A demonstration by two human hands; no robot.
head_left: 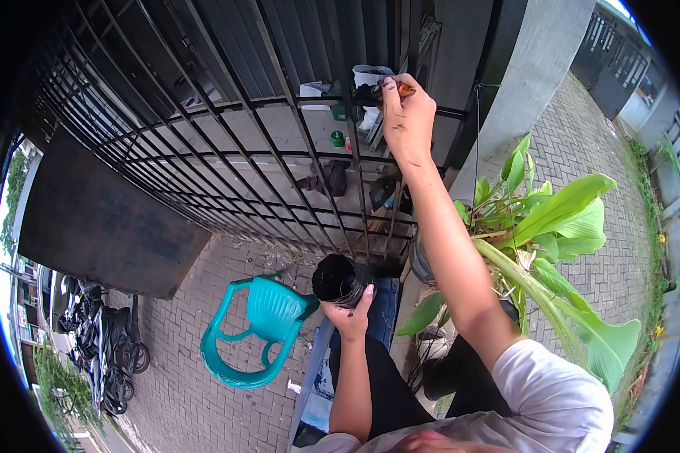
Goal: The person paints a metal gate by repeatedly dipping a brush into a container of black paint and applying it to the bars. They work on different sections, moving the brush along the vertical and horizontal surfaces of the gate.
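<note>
My left hand [350,321] is wrapped round the lower side of a black-coated paint can [338,281], its open top showing dark, wet-looking black inside. Raised to the bars of a black metal fence [268,98], my right hand [409,121] is closed round a paintbrush, of which a bit of orange handle [406,90] shows. The brush's bristles are mostly hidden by my fingers and the dark bars. Black smears mark the fingers and back of my right hand, and black spots the left thumb.
A green plastic chair [273,309] stands on the paving at left. Close by my right arm grows a large-leafed plant [567,219], beside a concrete pillar [533,72]. Behind the bars are a green jar [338,139] and white containers [370,75]. Motorbikes [109,343] are parked far left.
</note>
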